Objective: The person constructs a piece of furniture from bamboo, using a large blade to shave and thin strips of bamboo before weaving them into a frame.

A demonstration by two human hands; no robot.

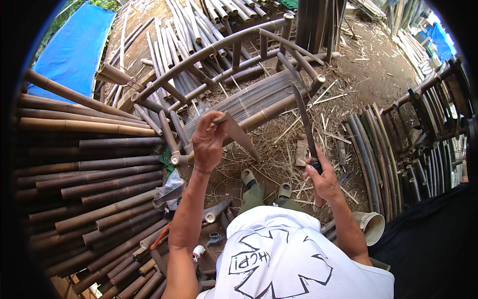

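Shaving-strewn ground [386, 74] below; our left hand [207, 142] grips a tapered blade [241, 137], our right hand [326, 180] a long knife [304, 117], best kept apart.

The tarp [74, 50] at the far left is glowing bright blue. The bamboo settee [269, 110] is showing brown rails, and its slatted seat [244, 102] is running in grey-brown stripes. The knife [304, 119] is pairing a dark grey blade with a black handle; the broad blade [241, 137] to its left is looking dull brownish grey. The poles [119, 179] at the left are ranging from blackish brown to tan. Straw-yellow shavings [284, 134] are flecking the brown ground [386, 79]. The white shirt [284, 244] is carrying black outlined shapes, and the trousers [253, 197] are showing olive green.
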